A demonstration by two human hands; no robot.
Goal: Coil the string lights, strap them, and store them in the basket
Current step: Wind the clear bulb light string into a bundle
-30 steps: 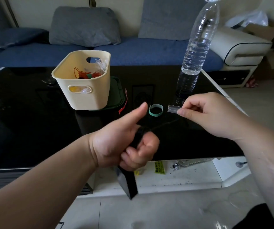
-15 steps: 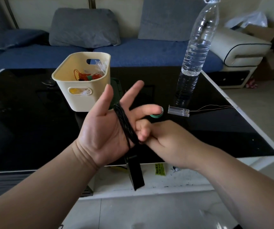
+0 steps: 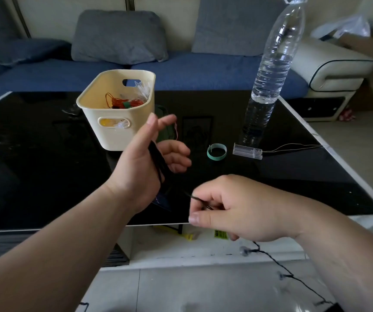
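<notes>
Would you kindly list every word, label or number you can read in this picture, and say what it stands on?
None can be read.
Yellow-green sticker on the white shelf under the table: dark print, too small and blurred to read.
Water bottle: no label shows.

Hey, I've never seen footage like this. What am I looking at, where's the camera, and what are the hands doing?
There is no machine here: a person wears a wide-angle camera on the head, so you look down at their own two hands. The left hand has black string lights wound round it, fingers loose. The right hand pinches the strand, which trails to the floor. On the black table stand a cream basket with small items inside and a water bottle; a green strap and a clear box with thin wires lie near the bottle.
</notes>
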